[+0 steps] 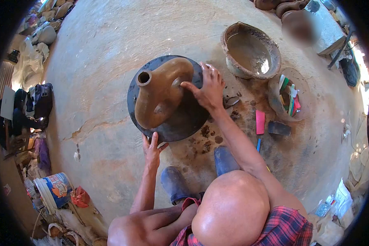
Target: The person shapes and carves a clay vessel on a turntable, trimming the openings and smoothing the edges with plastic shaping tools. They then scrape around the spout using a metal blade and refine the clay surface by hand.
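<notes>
A brown clay vessel (pixel 164 96) with a curved, bulging body and a short round spout lies on a dark round disc (pixel 184 123) on the floor. At the disc's near edge is my left hand (pixel 152 152), its fingers spread and fingertips right at the rim. My right hand (pixel 210 88) is open at the right edge of the disc. Its thumb stretches over the disc to the side of the vessel, and the other fingers lie outspread along the rim. The underside of the disc is hidden.
A large bowl of murky water (pixel 230 61) stands at the back right. Beside it, a shallow bowl (pixel 276 100) holds several small tools. A pink strip (pixel 260 122), a dark block (pixel 279 128) and clay crumbs (pixel 206 131) lie nearer. A paint bucket (pixel 55 188) sits at lower left.
</notes>
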Demonstrator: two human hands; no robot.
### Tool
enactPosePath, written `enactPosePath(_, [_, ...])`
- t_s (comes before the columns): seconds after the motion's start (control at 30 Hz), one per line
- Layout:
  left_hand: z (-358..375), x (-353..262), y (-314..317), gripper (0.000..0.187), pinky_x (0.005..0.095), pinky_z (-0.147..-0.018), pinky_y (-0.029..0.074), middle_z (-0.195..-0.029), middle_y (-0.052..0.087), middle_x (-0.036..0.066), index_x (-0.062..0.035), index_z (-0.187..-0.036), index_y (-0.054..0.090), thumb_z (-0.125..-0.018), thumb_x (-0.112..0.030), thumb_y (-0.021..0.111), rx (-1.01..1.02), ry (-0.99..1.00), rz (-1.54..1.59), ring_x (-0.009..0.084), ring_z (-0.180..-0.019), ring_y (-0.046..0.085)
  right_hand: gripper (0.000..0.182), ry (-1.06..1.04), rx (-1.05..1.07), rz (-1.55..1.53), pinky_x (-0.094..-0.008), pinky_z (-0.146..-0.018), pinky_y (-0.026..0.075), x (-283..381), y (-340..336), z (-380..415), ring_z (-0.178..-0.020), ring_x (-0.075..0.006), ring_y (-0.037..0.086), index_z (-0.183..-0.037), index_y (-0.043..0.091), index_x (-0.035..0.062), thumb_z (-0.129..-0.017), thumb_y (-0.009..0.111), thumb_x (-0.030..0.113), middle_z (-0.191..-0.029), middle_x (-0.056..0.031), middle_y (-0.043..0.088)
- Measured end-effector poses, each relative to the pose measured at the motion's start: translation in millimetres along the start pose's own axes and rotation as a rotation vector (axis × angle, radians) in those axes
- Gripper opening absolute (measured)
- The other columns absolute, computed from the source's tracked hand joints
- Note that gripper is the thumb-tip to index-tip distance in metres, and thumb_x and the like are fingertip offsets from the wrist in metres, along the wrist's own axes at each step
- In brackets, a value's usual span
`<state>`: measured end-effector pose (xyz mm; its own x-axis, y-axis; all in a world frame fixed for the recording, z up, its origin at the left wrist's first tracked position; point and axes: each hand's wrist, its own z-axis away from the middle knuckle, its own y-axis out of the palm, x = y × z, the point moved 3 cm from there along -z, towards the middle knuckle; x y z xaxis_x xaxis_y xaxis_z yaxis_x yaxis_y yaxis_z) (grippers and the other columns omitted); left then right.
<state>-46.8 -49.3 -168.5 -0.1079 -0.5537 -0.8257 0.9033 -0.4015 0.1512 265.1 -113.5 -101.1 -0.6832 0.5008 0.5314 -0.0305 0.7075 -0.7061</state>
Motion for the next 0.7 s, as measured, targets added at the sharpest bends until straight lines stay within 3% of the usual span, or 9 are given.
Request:
enactPosePath(0.07, [-1, -2, -1, 0.072, 0.0505, -0.09, 0.063, -0.153, 0.049, 0.007, -0.0262, -0.166, 0.024, -0.107, -0.03, 0.065, 0.004, -0.002, -0.002, 0.0274, -0.12, 0.064, 0.095, -0.02, 0.019, -0.015, -0.056, -0.111, 0.038, -9, 4, -14, -0.135, -0.0377, 0.047, -0.144, 0.06, 0.0127, -0.076, 0.074, 0.078, -0.145, -0.0153, 0.053])
enactPosePath(0.13, [1, -3, -1, 0.072, 0.0505, -0.09, 0.063, -0.152, 0.049, 0.007, -0.0261, -0.166, 0.024, -0.107, -0.03, 0.065, 0.01, -0.014, -0.012, 0.0274, -0.119, 0.065, 0.095, -0.24, -0.174, -0.043, -0.0552, -0.112, 0.037, 0, -13, -27, -0.137, -0.037, 0.048, -0.142, 0.062, 0.011, -0.078, 0.071, 0.08, -0.145, -0.0153, 0.053])
enactPosePath(0.2, [1, -4, 0, 0.056, 0.0501, -0.09, 0.061, -0.138, 0.061, 0.003, -0.0269, -0.156, 0.037, -0.107, -0.034, 0.063, -0.01, 0.005, -0.035, 0.0231, -0.115, 0.067, 0.095, -0.333, -0.228, -0.035, -0.0543, -0.112, 0.037, 10, -24, -37, -0.136, -0.036, 0.049, -0.141, 0.062, 0.0105, -0.078, 0.071, 0.08, -0.143, -0.0151, 0.055])
enactPosePath(0.27, [0, -6, -1, 0.055, 0.0504, -0.09, 0.061, -0.137, 0.061, 0.003, -0.0267, -0.156, 0.037, -0.108, -0.034, 0.062, -0.007, 0.004, -0.035, 0.0229, -0.114, 0.068, 0.094, -0.431, -0.285, -0.031, -0.0535, -0.113, 0.037, 16, -27, -37, -0.136, -0.0351, 0.05, -0.141, 0.062, 0.01, -0.078, 0.072, 0.079, -0.142, -0.0149, 0.056])
enactPosePath(0.37, [-1, -10, -3, 0.055, 0.0511, -0.091, 0.06, -0.136, 0.062, 0.003, -0.0266, -0.156, 0.037, -0.108, -0.033, 0.062, 0.002, 0.002, -0.038, 0.0228, -0.113, 0.068, 0.095, -0.347, -0.234, -0.132, -0.0517, -0.113, 0.039, 12, -17, -30, -0.134, -0.0355, 0.053, -0.141, 0.062, 0.0087, -0.075, 0.078, 0.075, -0.14, -0.0154, 0.059])
enactPosePath(0.43, [0, -12, -2, 0.055, 0.0516, -0.091, 0.06, -0.135, 0.062, 0.003, -0.0267, -0.156, 0.037, -0.108, -0.033, 0.062, 0.006, 0.0, -0.041, 0.0229, -0.113, 0.068, 0.102, -0.042, 0.05, -0.223, -0.0514, -0.112, 0.044, 0, 1, -16, -0.134, -0.0408, 0.055, -0.146, 0.057, 0.004, -0.07, 0.089, 0.064, -0.14, -0.0205, 0.061])
enactPosePath(0.57, [-1, -14, -2, 0.056, 0.052, -0.091, 0.059, -0.137, 0.061, 0.004, -0.0268, -0.157, 0.037, -0.108, -0.034, 0.063, 0.016, -0.002, -0.032, 0.0233, -0.115, 0.067, 0.107, 0.085, 0.163, -0.388, -0.0519, -0.111, 0.047, -13, 10, -11, -0.135, -0.044, 0.054, -0.145, 0.058, 0.0018, -0.065, 0.092, 0.065, -0.142, -0.0231, 0.061])
enactPosePath(0.67, [-4, -14, -4, 0.056, 0.052, -0.09, 0.059, -0.137, 0.06, 0.004, -0.0269, -0.157, 0.038, -0.107, -0.034, 0.064, 0.026, -0.001, -0.034, 0.0235, -0.115, 0.066, 0.099, -0.14, -0.028, -0.234, -0.0518, -0.112, 0.045, 0, -21, -37, -0.136, -0.0404, 0.055, -0.144, 0.06, 0.0047, -0.07, 0.09, 0.062, -0.144, -0.0208, 0.06])
enactPosePath(0.7, [-4, -12, -5, 0.056, 0.0519, -0.09, 0.059, -0.137, 0.061, 0.004, -0.027, -0.156, 0.038, -0.107, -0.034, 0.064, 0.018, -0.002, -0.033, 0.0236, -0.115, 0.066, 0.093, -0.325, -0.144, -0.202, -0.0517, -0.111, 0.045, 11, -35, -45, -0.135, -0.0383, 0.056, -0.143, 0.061, 0.0063, -0.072, 0.089, 0.061, -0.144, -0.019, 0.06])
